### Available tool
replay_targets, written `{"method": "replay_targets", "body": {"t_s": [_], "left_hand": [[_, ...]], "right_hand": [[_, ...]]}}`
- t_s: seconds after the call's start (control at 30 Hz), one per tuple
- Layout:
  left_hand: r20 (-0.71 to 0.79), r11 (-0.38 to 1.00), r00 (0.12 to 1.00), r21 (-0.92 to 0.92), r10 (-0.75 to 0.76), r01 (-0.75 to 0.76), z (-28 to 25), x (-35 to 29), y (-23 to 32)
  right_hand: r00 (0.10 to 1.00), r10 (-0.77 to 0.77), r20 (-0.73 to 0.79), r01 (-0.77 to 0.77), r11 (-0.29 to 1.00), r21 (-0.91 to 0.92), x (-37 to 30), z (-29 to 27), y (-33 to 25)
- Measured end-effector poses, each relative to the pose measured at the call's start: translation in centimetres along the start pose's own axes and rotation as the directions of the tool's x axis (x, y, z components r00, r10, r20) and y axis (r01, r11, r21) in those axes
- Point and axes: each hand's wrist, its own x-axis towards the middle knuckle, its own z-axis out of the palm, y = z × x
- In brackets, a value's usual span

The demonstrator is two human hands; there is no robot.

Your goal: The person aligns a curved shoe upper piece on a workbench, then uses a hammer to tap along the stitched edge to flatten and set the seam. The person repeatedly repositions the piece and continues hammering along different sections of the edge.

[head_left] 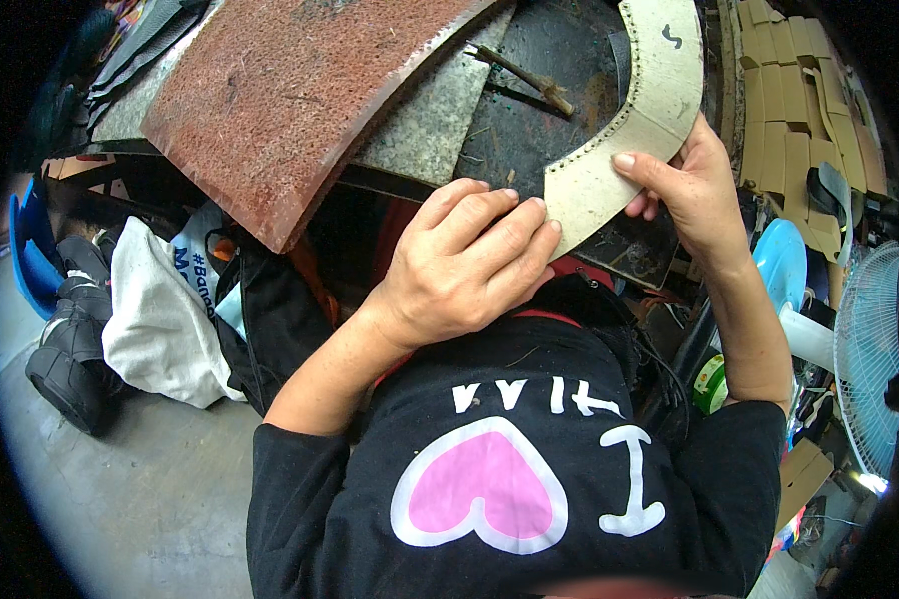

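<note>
A flat, curved, cream-coloured piece (659, 75) lies tilted over the dark worktop, with a row of small holes along its inner edge and a dark mark near its far end. My right hand (684, 190) pinches its outer edge, thumb on top and fingers underneath. At its near end, the bent fingers of my left hand (474, 262) are closed over the corner; the thumb is hidden. Whether the piece is leather or card I cannot tell.
A thick reddish-brown rough slab (320, 90) juts over the bench's near edge at left. Behind the piece lies a wooden-ended stick (534, 85). On the right are stacked cardboard pieces (784, 110) and a fan (866, 359). Black shoes (75, 349) and a white cloth (160, 319) sit lower left.
</note>
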Motion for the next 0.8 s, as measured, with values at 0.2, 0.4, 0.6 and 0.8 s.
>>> {"method": "replay_targets", "body": {"t_s": [0.2, 0.4, 0.6, 0.8], "left_hand": [[0.042, 0.999, 0.998, 0.003, -0.051, 0.051, -0.2, 0.4, 0.6], [0.133, 0.991, 0.983, 0.058, -0.126, 0.119, -0.5, 1.3, 1.1], [0.139, 0.986, 0.979, 0.101, -0.148, 0.135, 0.1, 2.7, 1.2], [0.177, 0.983, 0.973, 0.132, -0.149, 0.126, 0.2, 3.6, 1.5]], "right_hand": [[1.000, -0.013, 0.004, 0.013, 1.000, 0.008, 0.0, -0.1, 0.2], [1.000, -0.016, 0.014, 0.016, 1.000, 0.016, -0.1, 0.0, 0.2], [0.999, 0.020, 0.044, -0.021, 0.999, 0.032, 0.5, -1.6, -0.5], [0.981, -0.184, 0.052, 0.191, 0.956, -0.223, 2.0, -3.8, 0.4]]}}
